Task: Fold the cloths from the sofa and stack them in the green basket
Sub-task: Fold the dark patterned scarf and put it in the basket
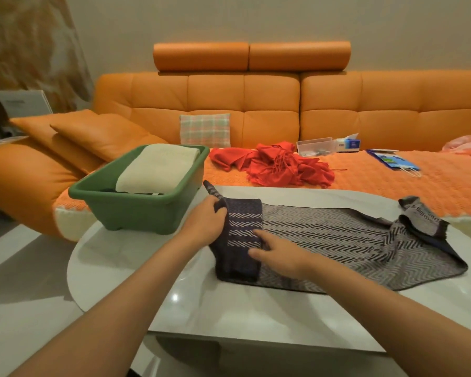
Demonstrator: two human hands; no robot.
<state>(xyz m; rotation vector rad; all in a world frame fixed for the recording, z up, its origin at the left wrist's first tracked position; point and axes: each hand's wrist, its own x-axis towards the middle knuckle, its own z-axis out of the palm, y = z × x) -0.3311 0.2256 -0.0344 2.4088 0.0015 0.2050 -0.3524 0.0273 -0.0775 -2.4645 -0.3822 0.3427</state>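
- Standing on white table (229, 308): green basket (136, 213), w/ folded cream cloth (158, 167) inside. Sth dark under cream cloth, too hidden to tell.
- Just right of basket, spread on same table: zigzag cloth (337, 240), grey & black. End nearest basket folded over, dark side up w/ pale stripes. End farthest from basket crumpled.
- At folded end, on side facing basket: left hand (207, 224), fingers curled round edge of fold, gripping it.
- On folded part, on side away from basket: right hand (278, 253), fingers straight, pressing flat on cloth, gripping nothing.
- Behind & right of basket, apart from it: red cloth (278, 167) w/ fringe, in loose heap on seat of orange sofa (256, 99).
- Directly behind basket: plaid cushion (205, 130), leaning against sofa back.
- Further right of basket, past red cloth: clear plastic box (314, 145), tissue box (350, 144) just beside it, then blue paper bag (392, 159) lying flat, then pink cloth (468, 148) at frame edge.
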